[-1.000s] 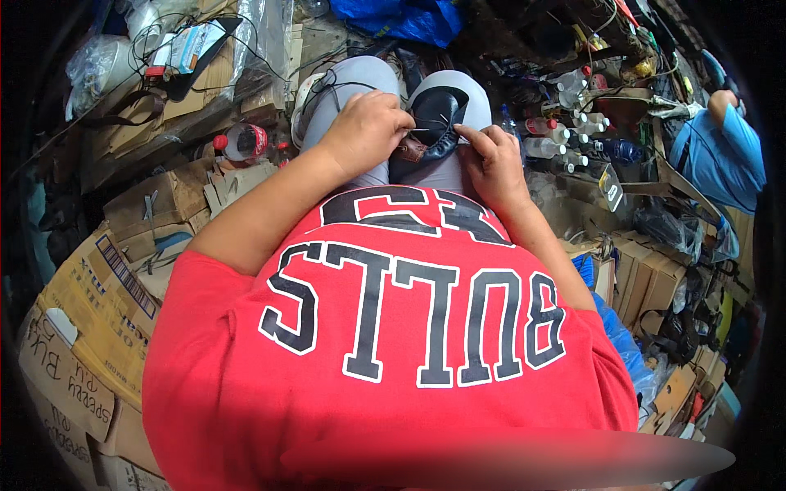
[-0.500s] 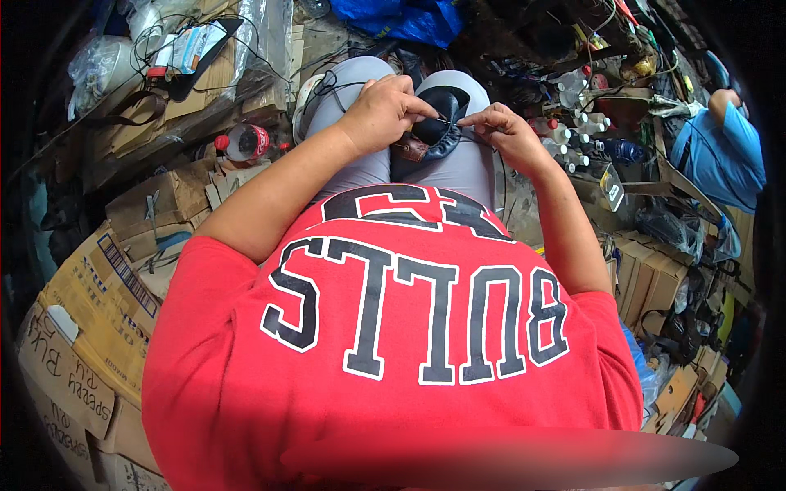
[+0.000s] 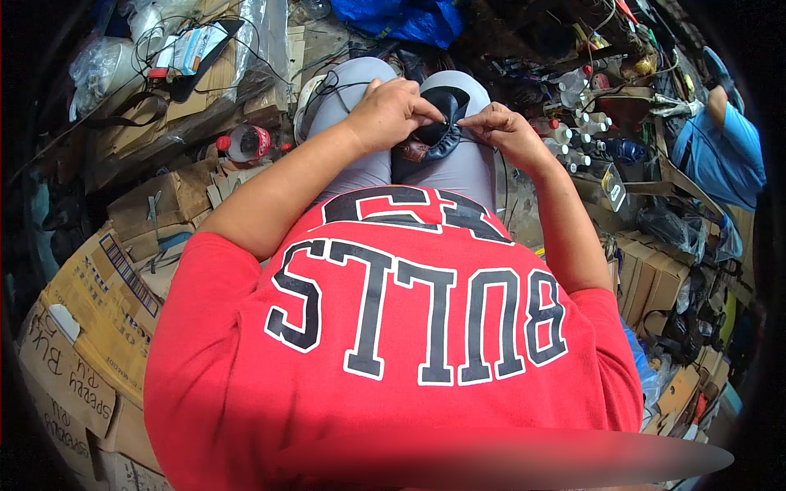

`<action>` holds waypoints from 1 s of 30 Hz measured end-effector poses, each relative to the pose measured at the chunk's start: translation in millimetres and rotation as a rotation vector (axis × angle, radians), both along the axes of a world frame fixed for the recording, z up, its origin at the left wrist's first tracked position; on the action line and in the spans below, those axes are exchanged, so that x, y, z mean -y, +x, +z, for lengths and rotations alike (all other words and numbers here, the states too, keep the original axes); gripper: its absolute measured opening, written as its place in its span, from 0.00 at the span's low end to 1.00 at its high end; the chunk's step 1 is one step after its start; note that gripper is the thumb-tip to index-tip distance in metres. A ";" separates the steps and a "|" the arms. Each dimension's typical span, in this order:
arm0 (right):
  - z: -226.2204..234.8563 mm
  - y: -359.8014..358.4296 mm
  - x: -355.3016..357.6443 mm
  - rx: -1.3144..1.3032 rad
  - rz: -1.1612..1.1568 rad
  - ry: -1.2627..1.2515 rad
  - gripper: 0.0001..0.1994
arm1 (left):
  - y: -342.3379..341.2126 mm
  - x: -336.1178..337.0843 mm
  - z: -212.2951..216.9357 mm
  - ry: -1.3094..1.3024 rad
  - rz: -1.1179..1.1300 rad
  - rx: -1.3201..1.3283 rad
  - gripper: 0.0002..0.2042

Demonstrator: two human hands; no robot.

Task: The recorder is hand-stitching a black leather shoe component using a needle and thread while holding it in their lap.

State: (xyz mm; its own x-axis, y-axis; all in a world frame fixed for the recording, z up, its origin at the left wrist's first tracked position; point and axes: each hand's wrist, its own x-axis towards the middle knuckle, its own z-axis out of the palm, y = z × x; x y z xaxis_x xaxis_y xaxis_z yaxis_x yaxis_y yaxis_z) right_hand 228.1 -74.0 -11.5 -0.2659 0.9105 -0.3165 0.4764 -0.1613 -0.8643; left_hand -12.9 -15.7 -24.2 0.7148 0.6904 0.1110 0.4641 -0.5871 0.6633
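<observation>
A dark leather shoe piece (image 3: 442,114) rests between my knees, on my grey trousers (image 3: 468,168). My left hand (image 3: 393,110) grips its left side, fingers curled over the edge. My right hand (image 3: 501,129) pinches the right edge, thumb and forefinger closed on it, perhaps around a thin thread or needle that I cannot make out. Both hands meet over the piece. My red shirt fills the lower half of the view and hides my lap.
Cardboard boxes (image 3: 106,303) are stacked at my left. A red-labelled plastic bottle (image 3: 246,143) lies near my left knee. Small white bottles (image 3: 573,131) and clutter stand at the right. A person in a blue shirt (image 3: 725,155) is at the far right.
My hands have shifted slightly on the dark piece, the right hand drawing a little to the right. The piece stays on my lap.
</observation>
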 end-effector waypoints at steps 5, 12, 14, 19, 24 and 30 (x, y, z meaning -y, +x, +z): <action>5.4 -2.2 -2.0 -0.027 0.021 0.017 0.18 | 3.3 -11.7 -1.7 -0.032 -0.127 0.070 0.08; 8.2 -10.6 8.1 -0.128 -0.144 -0.131 0.13 | -2.3 8.2 2.6 -0.069 0.044 0.092 0.11; 6.7 -11.4 5.6 -0.196 -0.185 -0.155 0.13 | 4.1 9.4 6.5 -0.147 0.095 -0.010 0.09; 15.4 -20.2 -0.4 -0.192 -0.198 -0.188 0.08 | 15.7 10.2 2.6 -0.255 0.150 -0.026 0.07; 9.0 -19.5 -12.2 -0.108 -0.102 -0.137 0.05 | 23.2 3.9 3.7 -0.383 0.102 0.023 0.07; 14.4 2.0 -16.8 -0.177 -0.113 -0.161 0.06 | -1.4 -5.6 16.0 0.011 0.004 -0.129 0.04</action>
